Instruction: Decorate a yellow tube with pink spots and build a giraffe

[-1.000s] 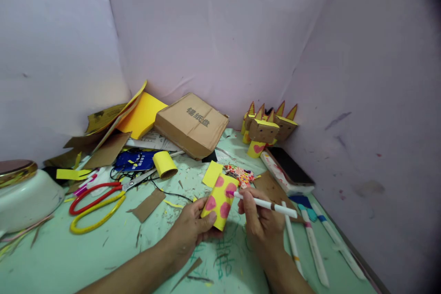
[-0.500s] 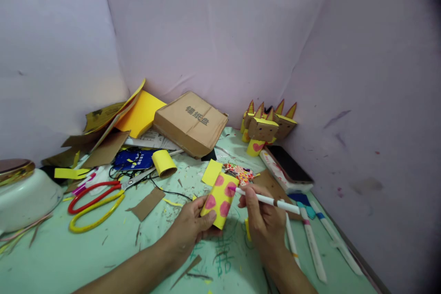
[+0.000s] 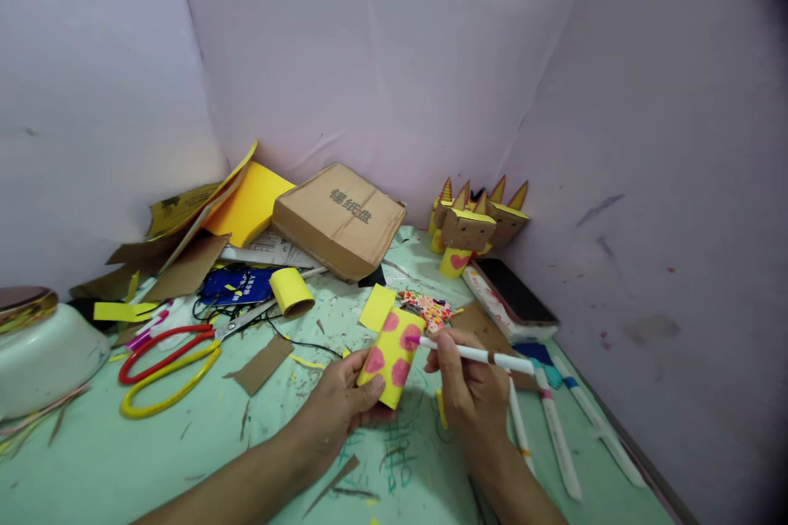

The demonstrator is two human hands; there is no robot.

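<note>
Tilted flatter than a second ago, the white pink-tipped marker (image 3: 474,354) is pinched in my right hand (image 3: 473,387); I find the pink-spotted yellow paper tube (image 3: 392,351) clamped by my left hand (image 3: 342,395), at its two o'clock.

- Box (image 3: 338,217): "锡纸盘", printed in dark characters on its upper face.
- Blue card (image 3: 243,285): white lettering, too small and blurred to read.
- White sheet (image 3: 266,253) beside the box: black print, unreadable.
- Table (image 3: 153,459): green handwritten strokes, not clearly legible.
- Pink-banded pen (image 3: 557,435): faint marks, too small to read.
</note>
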